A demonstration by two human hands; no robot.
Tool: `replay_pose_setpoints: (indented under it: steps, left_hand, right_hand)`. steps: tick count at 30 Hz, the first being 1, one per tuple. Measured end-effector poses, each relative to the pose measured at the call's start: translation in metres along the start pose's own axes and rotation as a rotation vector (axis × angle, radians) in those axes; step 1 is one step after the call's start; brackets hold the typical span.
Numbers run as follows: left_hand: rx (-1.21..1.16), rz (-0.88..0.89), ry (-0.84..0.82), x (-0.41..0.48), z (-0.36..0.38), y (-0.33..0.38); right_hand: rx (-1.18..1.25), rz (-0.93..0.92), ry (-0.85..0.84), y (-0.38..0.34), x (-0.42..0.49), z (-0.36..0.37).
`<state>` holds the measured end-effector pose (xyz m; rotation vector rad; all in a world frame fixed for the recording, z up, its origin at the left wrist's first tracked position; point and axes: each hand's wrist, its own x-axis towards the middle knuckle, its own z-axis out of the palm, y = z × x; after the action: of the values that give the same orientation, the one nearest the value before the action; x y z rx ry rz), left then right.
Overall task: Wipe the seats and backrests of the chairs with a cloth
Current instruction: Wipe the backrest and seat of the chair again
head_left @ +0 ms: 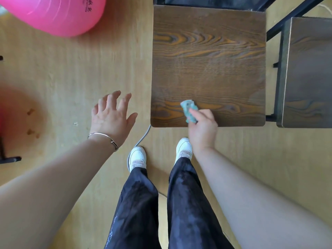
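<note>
Seat-wiping looks underway: right hand [202, 126] grips the cloth [189, 110] at the chair seat's [208, 65] front edge, left hand [112, 115] spread free; next likely sweeps toward the back edge.

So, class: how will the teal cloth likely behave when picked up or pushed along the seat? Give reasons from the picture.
The cloth looks floppy: it sits bunched in the right hand. It is probably light, since the fingers alone hold it. Pushed along the seat, it would likely crumple rather than slide flat.
</note>
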<state>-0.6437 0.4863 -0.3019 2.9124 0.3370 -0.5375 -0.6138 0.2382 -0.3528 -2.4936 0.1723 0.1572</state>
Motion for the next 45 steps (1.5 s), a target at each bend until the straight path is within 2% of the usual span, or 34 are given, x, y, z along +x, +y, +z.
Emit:
replay_pose_setpoints:
  steps: [4,7,9,13,18,24,30,33,37,45]
  left_hand:
    - [-0.021,-0.026,0.035,-0.003,-0.013,-0.022]
    - [-0.050,-0.060,0.070,-0.008,-0.037,-0.038]
    - [-0.056,-0.072,0.091,-0.013,-0.061,-0.047]
    - [-0.043,-0.060,0.125,-0.028,-0.127,-0.049]
    - [-0.048,-0.021,0.172,-0.047,-0.240,-0.016]
    - [0.047,0.238,0.215,-0.058,-0.356,0.075]
    - [0.118,0.354,0.290,-0.061,-0.431,0.169]
    - [0.126,0.376,0.348,-0.061,-0.457,0.226]
    - [0.102,0.367,0.388,-0.071,-0.465,0.317]
    - [0.031,0.329,0.443,-0.092,-0.465,0.488]
  right_hand:
    - [0.107,-0.079,-0.240,-0.058,-0.038,0.046]
    - [0.083,-0.134,-0.525,-0.088,-0.059,0.062]
    - [0.044,-0.156,-0.582,-0.102,-0.066,0.054]
    - [0.058,-0.128,-0.458,-0.133,-0.048,-0.015]
    - [-0.039,-0.133,-0.232,-0.181,-0.010,-0.168]
    - [-0.098,-0.082,0.023,-0.203,-0.007,-0.344]
    - [-0.192,-0.045,0.145,-0.181,-0.001,-0.470]
    - [-0.157,-0.036,0.244,-0.157,0.012,-0.524]
    - [-0.096,-0.069,0.312,-0.110,0.033,-0.581]
    - [-0.044,-0.115,0.335,-0.018,0.065,-0.694]
